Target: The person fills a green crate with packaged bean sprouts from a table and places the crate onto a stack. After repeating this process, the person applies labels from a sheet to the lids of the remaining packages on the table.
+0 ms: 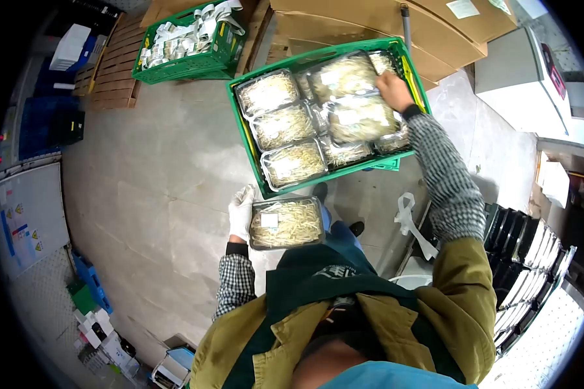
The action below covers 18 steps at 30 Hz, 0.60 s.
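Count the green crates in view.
2. One green crate sits at the upper left, holding white items. The second crate is in the middle, full of sprout packs, under the right hand. A green edge beneath it may be a third.

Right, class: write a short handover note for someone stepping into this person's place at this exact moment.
Left hand: gloved, gripping one sprout pack, held low in front of the body, outside the green crate.
Right hand: bare, resting on the top packs at the crate's far right corner; grasp unclear.
Done: the crate is full of sealed packs, in rows and partly stacked.
Left: the held pack is apart from the others; the pack under the right hand is not lifted.
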Motion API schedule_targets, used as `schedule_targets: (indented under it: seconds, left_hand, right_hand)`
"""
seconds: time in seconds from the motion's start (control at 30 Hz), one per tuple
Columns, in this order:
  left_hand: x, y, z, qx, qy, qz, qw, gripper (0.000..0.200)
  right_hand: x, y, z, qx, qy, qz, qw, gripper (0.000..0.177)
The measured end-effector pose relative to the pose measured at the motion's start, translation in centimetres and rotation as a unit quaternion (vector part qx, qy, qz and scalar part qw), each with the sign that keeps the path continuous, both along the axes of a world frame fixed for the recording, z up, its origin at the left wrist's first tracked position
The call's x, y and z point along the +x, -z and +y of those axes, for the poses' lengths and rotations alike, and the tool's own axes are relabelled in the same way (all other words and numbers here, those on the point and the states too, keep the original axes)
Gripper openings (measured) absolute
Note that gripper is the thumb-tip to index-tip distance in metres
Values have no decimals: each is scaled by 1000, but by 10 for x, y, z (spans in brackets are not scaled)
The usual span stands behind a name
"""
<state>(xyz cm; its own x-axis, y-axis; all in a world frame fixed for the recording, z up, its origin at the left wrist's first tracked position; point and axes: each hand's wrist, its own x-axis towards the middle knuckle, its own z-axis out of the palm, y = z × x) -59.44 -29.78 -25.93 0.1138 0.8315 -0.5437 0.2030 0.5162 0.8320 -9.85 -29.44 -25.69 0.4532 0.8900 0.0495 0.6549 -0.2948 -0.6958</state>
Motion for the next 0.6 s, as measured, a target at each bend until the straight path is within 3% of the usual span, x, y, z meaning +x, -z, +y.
schedule_targets:
  seconds: [0.07, 0.1, 0.13, 0.2, 0.27, 0.33, 0.4, 0.47, 0.5, 0.53, 0.57, 0.6]
  left_hand:
    - [16, -16, 2, -52, -12, -32, 998, 24]
    - [40, -37, 5, -6, 45, 2, 999, 24]
    - [58, -31, 7, -66, 21, -32, 997, 26]
    - [103, -10, 13, -19, 52, -83, 995, 26]
    - [156, 14, 21, 38, 77, -121, 989, 25]
    - [210, 42, 22, -81, -42, -139, 986, 25]
    - [249, 77, 24, -25, -97, -123, 987, 25]
    - [269, 80, 20, -1, -120, -18, 993, 28]
    - [270, 82, 15, 38, -86, -27, 995, 33]
    - [269, 90, 12, 167, -16, -79, 983, 37]
    - [261, 80, 9, 221, 105, 117, 963, 36]
    - [261, 76, 8, 314, 226, 238, 891, 34]
  right_hand:
    - [-10, 46, 38, -34, 17, 43, 998, 29]
    - [-14, 64, 49, -94, 36, 73, 992, 37]
    - [-14, 69, 49, -153, 53, 88, 983, 43]
    - [-8, 90, 34, -93, 73, 168, 979, 43]
    - [-6, 62, 3, 8, 49, 98, 994, 34]
    - [6, 50, -42, 57, 58, 247, 966, 32]
    - [16, 22, -104, 39, 92, 306, 947, 30]
    - [22, -4, -181, -37, 126, 252, 959, 28]
    - [16, -17, -220, -19, 168, 253, 953, 27]
    - [6, -29, -260, 0, 212, 253, 944, 26]
    - [-3, -33, -298, -21, 245, 254, 935, 25]
    - [-12, -37, -340, -38, 289, 251, 923, 24]
